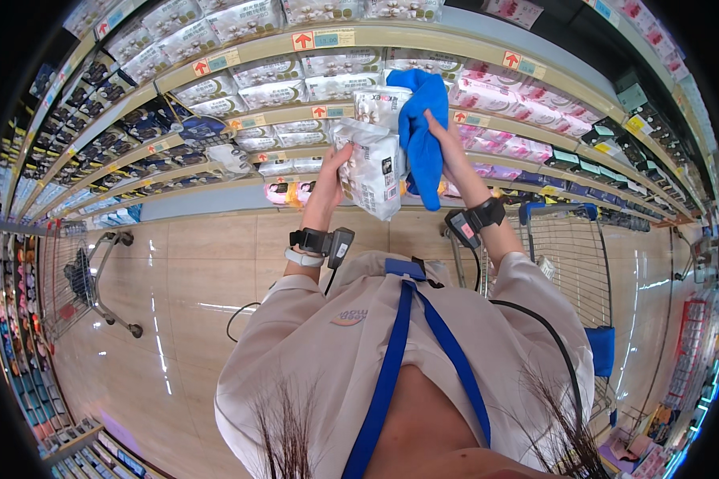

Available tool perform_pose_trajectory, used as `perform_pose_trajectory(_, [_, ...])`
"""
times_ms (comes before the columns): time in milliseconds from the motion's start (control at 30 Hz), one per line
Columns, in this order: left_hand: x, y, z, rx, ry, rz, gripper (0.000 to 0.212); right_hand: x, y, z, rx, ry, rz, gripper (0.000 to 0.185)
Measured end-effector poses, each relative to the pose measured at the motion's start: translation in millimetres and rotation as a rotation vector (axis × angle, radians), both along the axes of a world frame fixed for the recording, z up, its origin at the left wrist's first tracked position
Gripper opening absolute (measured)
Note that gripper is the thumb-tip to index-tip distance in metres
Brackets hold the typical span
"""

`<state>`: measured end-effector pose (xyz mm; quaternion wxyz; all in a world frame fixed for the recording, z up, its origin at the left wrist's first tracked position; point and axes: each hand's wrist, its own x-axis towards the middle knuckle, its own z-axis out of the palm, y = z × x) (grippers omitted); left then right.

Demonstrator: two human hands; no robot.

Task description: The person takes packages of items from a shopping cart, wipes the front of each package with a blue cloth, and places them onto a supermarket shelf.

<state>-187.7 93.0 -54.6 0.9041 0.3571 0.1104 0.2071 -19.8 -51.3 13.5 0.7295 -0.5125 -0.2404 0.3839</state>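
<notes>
My left hand (pixel 335 173) grips the side of a white plastic-wrapped Kotex pad pack (pixel 371 173), its thumb on the front. A blue cloth (pixel 422 132) is bunched in my right hand (pixel 446 141) and hangs down beside the pack. Behind these, at the upper edge of the held pack, shows another white Kotex pack (pixel 374 108); whether it is held or on the shelf, I cannot tell. Both wrists wear black straps with small devices.
Curved shelves (pixel 263 45) of white, pink and dark packs rise ahead, with price tags along their edges. A shopping cart (pixel 575 263) stands at my right, another cart (pixel 72 287) at the far left. Tiled floor (pixel 198 281) lies below. Black cables run from the wrist devices.
</notes>
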Motion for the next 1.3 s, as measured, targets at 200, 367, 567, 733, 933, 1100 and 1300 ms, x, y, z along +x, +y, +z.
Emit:
perform_pose_trajectory(200, [-16.5,12.2,36.7,0.368,0.16,-0.067,0.051,12.9,3.6,5.4,0.048,0.067,0.027,0.043])
perform_pose_trajectory(367, [-18.3,15.0,65.0,0.694,0.172,-0.028,0.073,17.3,-0.8,-0.3,-0.007,0.046,0.169,0.046])
perform_pose_trajectory(567, [-21.5,19.4,83.2,1.454,0.14,0.027,0.052,12.8,2.8,5.9,-0.192,-0.1,0.247,0.048])
perform_pose_trajectory(733, [-23.3,16.1,53.2,0.985,0.012,0.244,0.058,9.2,4.6,-18.0,-0.09,0.07,0.017,0.04])
perform_pose_trajectory(933, [-26.4,9.0,38.5,0.743,0.139,0.0,0.055,6.5,1.5,-34.1,-0.024,0.195,0.092,0.042])
perform_pose_trajectory(1100, [-26.4,6.4,45.3,1.182,0.368,0.137,0.055,16.4,0.7,-10.5,-0.152,-0.141,0.053,0.054])
perform_pose_trajectory(1300, [-25.4,-5.1,71.0,1.753,0.298,0.323,0.05,19.4,-4.2,45.3,-0.033,-0.706,0.1,0.063])
